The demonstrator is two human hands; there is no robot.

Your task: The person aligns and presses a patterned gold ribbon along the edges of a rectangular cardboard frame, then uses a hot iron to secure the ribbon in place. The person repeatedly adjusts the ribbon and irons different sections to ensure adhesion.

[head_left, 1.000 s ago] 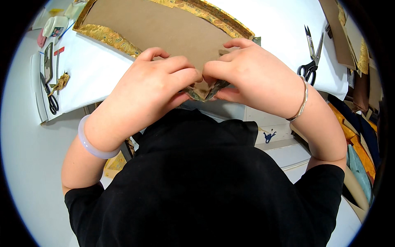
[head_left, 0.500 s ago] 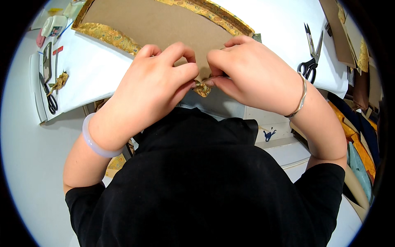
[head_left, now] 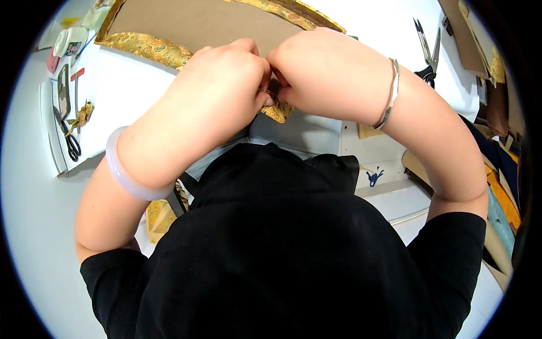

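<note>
Both hands meet at the near corner of a shallow brown tray-like panel (head_left: pixel 186 25) edged in gold patterned brocade. My left hand (head_left: pixel 231 73) is closed, its thumb and fingers pinching the brocade flap (head_left: pixel 276 113) at that corner. From the other side my right hand (head_left: pixel 310 70) grips the same fabric, fingers curled in and touching the left ones. A loose strip of brocade (head_left: pixel 149 51) runs along the panel's left near edge. My fingertips are partly hidden behind the knuckles.
Black-handled scissors (head_left: pixel 427 56) lie open on the white table at the right. Another pair (head_left: pixel 70 141), a box cutter (head_left: pixel 63 87), a fabric scrap (head_left: pixel 83 116) and a white bottle (head_left: pixel 70 40) are at the left. Coloured fabric pieces (head_left: pixel 499 183) are stacked at far right.
Both hands have moved up and closer together, with the fingers curled tighter around the corner fabric. The panel appears shifted slightly away from me.
</note>
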